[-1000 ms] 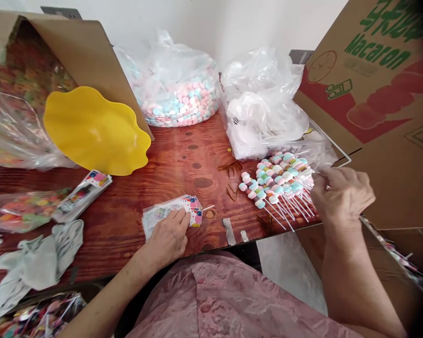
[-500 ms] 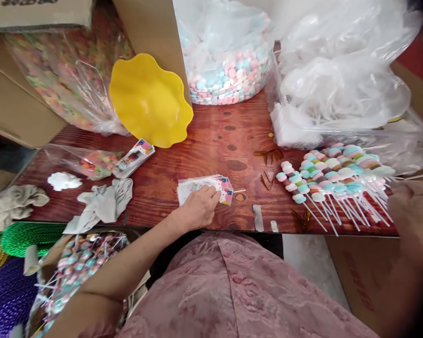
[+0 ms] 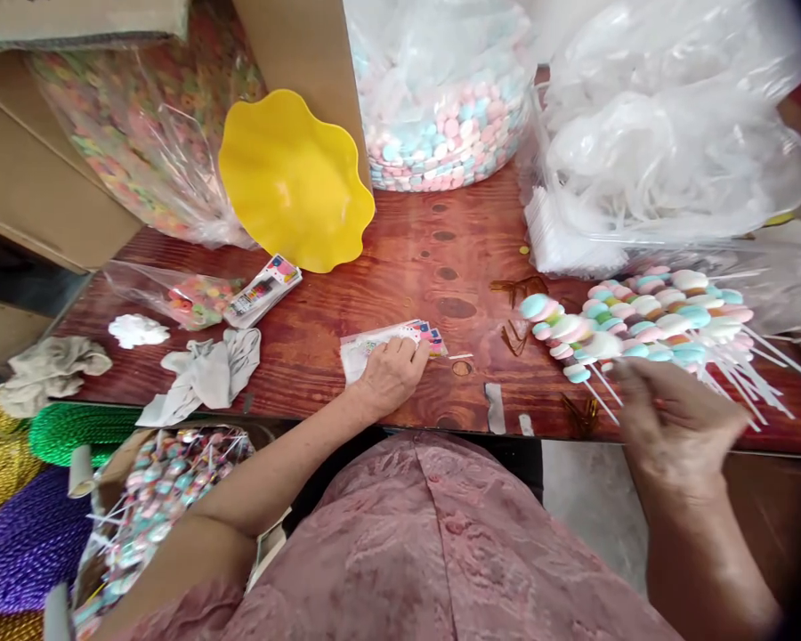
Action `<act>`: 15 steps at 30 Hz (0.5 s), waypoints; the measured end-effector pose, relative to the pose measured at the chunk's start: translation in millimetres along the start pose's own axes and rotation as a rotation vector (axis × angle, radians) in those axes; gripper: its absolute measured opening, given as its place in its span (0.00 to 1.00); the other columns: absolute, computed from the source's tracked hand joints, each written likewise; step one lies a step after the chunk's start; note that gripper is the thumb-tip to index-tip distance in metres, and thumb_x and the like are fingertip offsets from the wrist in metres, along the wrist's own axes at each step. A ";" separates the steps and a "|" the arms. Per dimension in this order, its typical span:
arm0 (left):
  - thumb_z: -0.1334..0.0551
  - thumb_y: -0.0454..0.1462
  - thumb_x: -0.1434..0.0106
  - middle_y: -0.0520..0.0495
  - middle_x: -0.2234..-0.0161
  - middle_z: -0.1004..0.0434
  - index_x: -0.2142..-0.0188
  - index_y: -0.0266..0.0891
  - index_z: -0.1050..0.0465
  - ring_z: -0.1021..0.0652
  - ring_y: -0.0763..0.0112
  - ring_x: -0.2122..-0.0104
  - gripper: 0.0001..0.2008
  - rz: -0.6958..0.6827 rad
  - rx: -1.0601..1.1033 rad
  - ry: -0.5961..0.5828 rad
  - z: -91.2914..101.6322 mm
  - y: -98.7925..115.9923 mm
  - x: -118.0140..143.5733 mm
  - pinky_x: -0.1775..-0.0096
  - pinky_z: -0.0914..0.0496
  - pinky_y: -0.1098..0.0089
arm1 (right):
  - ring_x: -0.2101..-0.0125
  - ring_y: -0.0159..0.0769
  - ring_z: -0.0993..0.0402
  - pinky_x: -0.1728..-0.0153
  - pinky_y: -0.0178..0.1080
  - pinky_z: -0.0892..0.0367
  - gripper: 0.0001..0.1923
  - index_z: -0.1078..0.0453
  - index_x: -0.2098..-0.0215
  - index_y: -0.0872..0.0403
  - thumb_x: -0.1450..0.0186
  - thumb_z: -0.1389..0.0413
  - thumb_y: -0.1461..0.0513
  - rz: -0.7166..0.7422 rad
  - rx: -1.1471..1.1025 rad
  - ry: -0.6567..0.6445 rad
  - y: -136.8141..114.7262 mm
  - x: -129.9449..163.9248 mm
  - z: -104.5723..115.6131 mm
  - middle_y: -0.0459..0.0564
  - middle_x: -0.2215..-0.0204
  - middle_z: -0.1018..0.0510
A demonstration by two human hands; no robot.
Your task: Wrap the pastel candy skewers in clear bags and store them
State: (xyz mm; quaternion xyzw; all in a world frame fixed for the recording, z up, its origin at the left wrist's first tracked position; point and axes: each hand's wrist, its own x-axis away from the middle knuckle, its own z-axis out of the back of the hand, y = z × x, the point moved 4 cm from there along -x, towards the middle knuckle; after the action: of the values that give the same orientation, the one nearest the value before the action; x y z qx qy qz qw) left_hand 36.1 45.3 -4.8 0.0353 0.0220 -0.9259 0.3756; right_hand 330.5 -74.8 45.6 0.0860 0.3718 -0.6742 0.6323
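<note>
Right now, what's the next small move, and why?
Probably bring the marshmallow skewer toward the printed bags: the right hand seems to pinch its near end, while the left hand rests on the bags.

Upper garment, one: dusty pink, mottled with paler and deeper rose; tone-on-tone leafy or floral figuring, textured surface. Front: vertical placket edge, small round buttons in matching pink. Left sleeve: same pink cloth, short, ending above elbow, edge rumpled. Left hand, right hand: bare. Forearms: bare.
</note>
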 end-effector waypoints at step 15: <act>0.47 0.31 0.34 0.41 0.68 0.24 0.70 0.37 0.26 0.29 0.60 0.63 0.12 0.034 0.086 0.142 1.8 -10.8 3.2 0.62 0.35 0.61 | 0.68 0.39 0.21 0.65 0.40 0.28 0.06 0.25 0.60 0.52 0.33 0.44 0.62 0.207 -0.091 -0.198 -31.2 4.6 -42.1 0.51 0.67 0.18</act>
State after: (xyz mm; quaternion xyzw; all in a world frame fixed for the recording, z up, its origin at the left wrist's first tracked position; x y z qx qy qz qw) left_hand 26.2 50.7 -3.1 0.1176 0.0081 -0.9145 0.3870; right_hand 286.1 -55.0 25.3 0.0281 0.3270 -0.5929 0.7353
